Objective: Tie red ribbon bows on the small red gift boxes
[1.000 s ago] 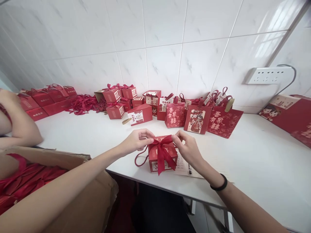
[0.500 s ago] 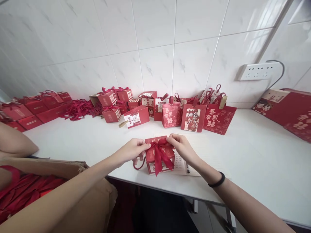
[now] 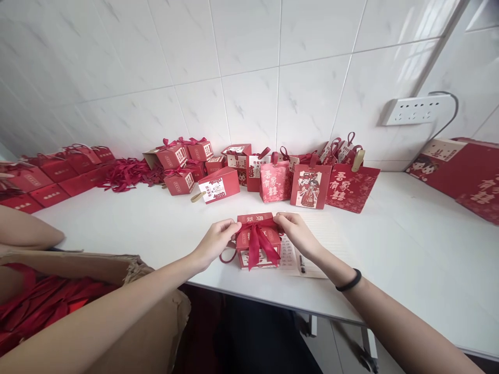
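A small red gift box [image 3: 258, 258] with printed characters sits near the table's front edge. Over its top lies a dark red satin ribbon [image 3: 258, 244] tied in a bow, two tails hanging down the front. My left hand [image 3: 218, 236] pinches the bow's left loop, fingers closed. At the other side, my right hand [image 3: 294, 231] is closed on the right loop. A twisted red cord handle [image 3: 228, 258] shows beside the box, under my left hand. Partly behind the box and my right hand lies a lined paper sheet [image 3: 327, 244] with handwriting, a black pen [image 3: 302, 264] on it.
Along the wall stand red gift boxes [image 3: 179, 182], red gift bags [image 3: 311, 187] and a ribbon pile [image 3: 127, 174]. Stacked red boxes [image 3: 50, 195] fill the left. A cardboard carton [image 3: 136, 317] of ribbons stands front left, near another person's arm [image 3: 27, 228]. A power strip [image 3: 417, 110] is on the wall.
The box now stands straighter, facing me, and slightly further back. The bow's loops are drawn out sideways, with both hands still pinching them. My left hand's lower fingers have curled in.
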`<state>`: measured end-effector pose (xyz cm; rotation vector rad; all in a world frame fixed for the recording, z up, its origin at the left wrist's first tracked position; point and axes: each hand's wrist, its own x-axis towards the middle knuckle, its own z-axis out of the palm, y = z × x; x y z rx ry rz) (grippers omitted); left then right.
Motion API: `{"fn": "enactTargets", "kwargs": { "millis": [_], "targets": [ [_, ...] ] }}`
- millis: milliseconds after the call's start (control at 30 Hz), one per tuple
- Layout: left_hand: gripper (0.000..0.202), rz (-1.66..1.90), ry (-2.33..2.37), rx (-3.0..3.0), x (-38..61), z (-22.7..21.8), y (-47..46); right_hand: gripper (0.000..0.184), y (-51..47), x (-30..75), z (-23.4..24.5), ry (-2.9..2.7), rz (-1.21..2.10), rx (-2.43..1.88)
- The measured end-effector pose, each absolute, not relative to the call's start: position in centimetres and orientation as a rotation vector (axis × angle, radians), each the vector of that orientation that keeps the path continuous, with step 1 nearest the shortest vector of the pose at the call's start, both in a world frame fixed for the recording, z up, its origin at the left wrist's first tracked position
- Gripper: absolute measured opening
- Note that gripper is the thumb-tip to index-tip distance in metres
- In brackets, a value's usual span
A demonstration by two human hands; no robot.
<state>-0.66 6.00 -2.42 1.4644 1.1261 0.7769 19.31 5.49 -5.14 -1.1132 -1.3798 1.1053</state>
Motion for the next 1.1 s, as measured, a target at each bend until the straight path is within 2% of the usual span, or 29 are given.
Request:
{"fn": "enactTargets", "kwargs": {
  "millis": [400, 567, 633, 733, 800, 1100],
  "targets": [
    [0.037, 0.69, 1.027, 1.604, -1.2, -2.8, 7.0, 0.036, 6.6, 21.2, -5.3, -1.556, 1.257, -1.068],
    [0.036, 0.713, 1.051, 1.58, -1.5, -1.9, 6.9, 0.035, 6.2, 21.9, -4.8, -1.599, 1.008, -1.14],
    [0.034, 0.738, 1.067, 1.574, -1.5, -1.7, 6.9, 0.045, 5.9, 22.0, -4.7, -1.662, 0.896, -1.066],
    [0.03, 0.806, 1.088, 1.581, -1.3, -1.6, 6.8, 0.077, 5.7, 21.9, -4.9, -1.864, 0.902, -0.943],
    [0.028, 0.836, 1.083, 1.526, -1.0, -1.5, 6.6, 0.089, 5.6, 21.8, -5.1, -1.981, 0.907, -0.939],
    [0.025, 0.883, 1.103, 1.22, -0.5, -1.0, 5.9, 0.087, 5.3, 21.5, -5.2, -2.027, 0.851, -0.982]
  ]
}}
